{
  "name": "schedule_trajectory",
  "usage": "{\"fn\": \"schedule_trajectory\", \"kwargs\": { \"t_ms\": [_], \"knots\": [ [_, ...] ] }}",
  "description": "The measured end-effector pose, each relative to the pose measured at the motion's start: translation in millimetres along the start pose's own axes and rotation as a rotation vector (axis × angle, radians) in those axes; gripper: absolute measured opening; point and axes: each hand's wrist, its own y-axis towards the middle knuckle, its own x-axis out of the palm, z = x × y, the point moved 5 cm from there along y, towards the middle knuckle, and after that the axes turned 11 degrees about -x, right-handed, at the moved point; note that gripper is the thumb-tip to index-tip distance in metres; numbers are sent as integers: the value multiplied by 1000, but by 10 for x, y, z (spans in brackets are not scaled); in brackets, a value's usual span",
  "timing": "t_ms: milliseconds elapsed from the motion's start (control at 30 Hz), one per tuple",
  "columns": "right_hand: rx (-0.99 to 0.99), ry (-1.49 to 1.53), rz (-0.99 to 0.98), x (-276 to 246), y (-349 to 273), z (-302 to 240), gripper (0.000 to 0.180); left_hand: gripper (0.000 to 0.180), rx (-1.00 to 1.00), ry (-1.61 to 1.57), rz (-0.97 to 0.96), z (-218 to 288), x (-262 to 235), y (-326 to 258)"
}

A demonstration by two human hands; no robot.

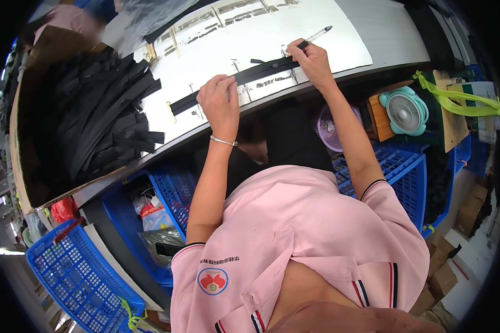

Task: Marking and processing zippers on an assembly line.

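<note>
A long black strip (261, 71) lies across the white worktop (339, 33). My left hand (220, 100) presses flat on the strip near its left part, a thin bracelet on the wrist. My right hand (312, 60) rests on the strip's right end and holds a pen (315, 36) that points up and to the right. A small dark fitting sits on the strip near its middle.
A big heap of black strips (94, 116) fills a cardboard box at the left. Blue plastic crates (78, 275) stand below the table at left and right. A small teal fan (405, 111) and a lilac bowl (329, 133) sit under the table edge.
</note>
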Motion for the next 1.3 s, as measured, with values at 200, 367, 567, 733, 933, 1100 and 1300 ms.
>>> {"fn": "schedule_trajectory", "kwargs": {
  "t_ms": [200, 367, 567, 733, 933, 1100, 1300],
  "knots": [
    [-35, 1, -12, 24, 8, -60, 17, 12, 138, -187, -110, 525, 387, 137],
    [-78, -24, 12, 50, 20, -76, 20, 11, 182, -172, -137, 672, 715, 209],
    [-101, -107, -1, 40, 1, -136, 21, 11, 170, -142, -127, 644, 778, 165],
    [-120, 44, -6, 24, -34, -28, 22, 11, 166, -139, -111, 643, 768, 158],
    [-113, -26, -74, 7, -32, -41, 21, 10, 169, -159, -97, 635, 782, 166],
    [-204, -149, -137, 54, -8, -75, 19, 10, 163, -151, -93, 611, 740, 169],
    [-93, 142, 90, -116, -155, 61, 12, 36, 154, 44, -139, 638, 499, -90]
  ]
}}
